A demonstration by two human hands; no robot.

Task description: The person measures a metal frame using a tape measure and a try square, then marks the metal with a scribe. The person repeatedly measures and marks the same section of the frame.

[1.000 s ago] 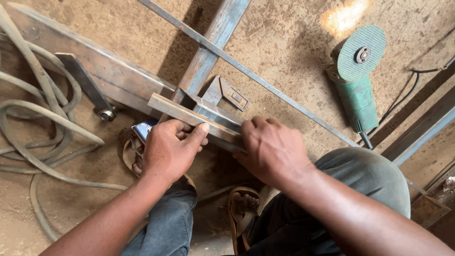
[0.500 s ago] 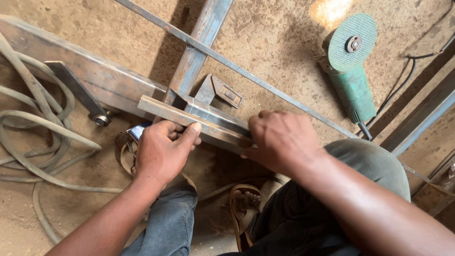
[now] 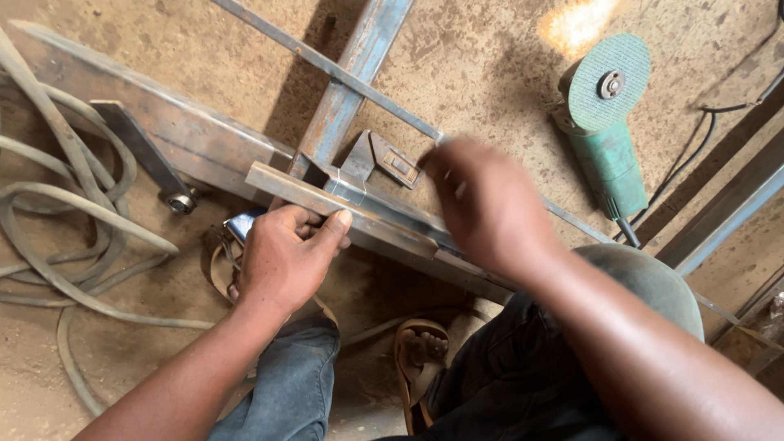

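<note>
This is a metal workshop, and the work is done right on the ground. The floor (image 3: 490, 57) is bare and dusty, the colour of sand. Long steel bars (image 3: 163, 131) lie across it, grey and a bit rusty. A thin metal rod (image 3: 327, 65) crosses over a blue-grey steel beam (image 3: 359, 73). A green grinder (image 3: 608, 139) with a round cutting disc lies on the floor, and its black cord runs off to the side. Thick grey hoses (image 3: 57, 245) curl in loops on the left. More metal bars (image 3: 727, 196) rest at the right edge. A person sits low among all this in sandals, with dusty jeans.
</note>
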